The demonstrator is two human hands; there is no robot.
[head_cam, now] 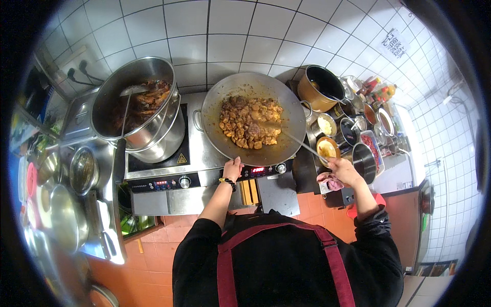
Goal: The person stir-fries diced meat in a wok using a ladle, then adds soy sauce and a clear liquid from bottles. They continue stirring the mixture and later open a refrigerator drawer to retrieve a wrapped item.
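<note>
A wide steel wok [291, 103] with two loop handles sits on the right-hand cooker, its inside smeared with brown sauce. Browned chunks of meat [245, 119] are heaped in its middle. My right hand [343, 170] grips the end of a long-handled metal spatula [307, 146]; the spatula's blade lies among the chunks at their right side. At the wok's near rim, my left hand [232, 169] has its fingers closed on the edge. A beaded bracelet [229, 183] circles that wrist. Just below the wok, the cooker's control panel [264, 170] shows a lit red display.
On the left cooker, a tall steel stockpot [174, 142] stands under a tilted pot [132, 61] of dark braised food with a black-handled tool [120, 157]. A brown pot [312, 96], minced garlic [325, 126] and several seasoning containers crowd the right. Cleavers [92, 215] lie far left.
</note>
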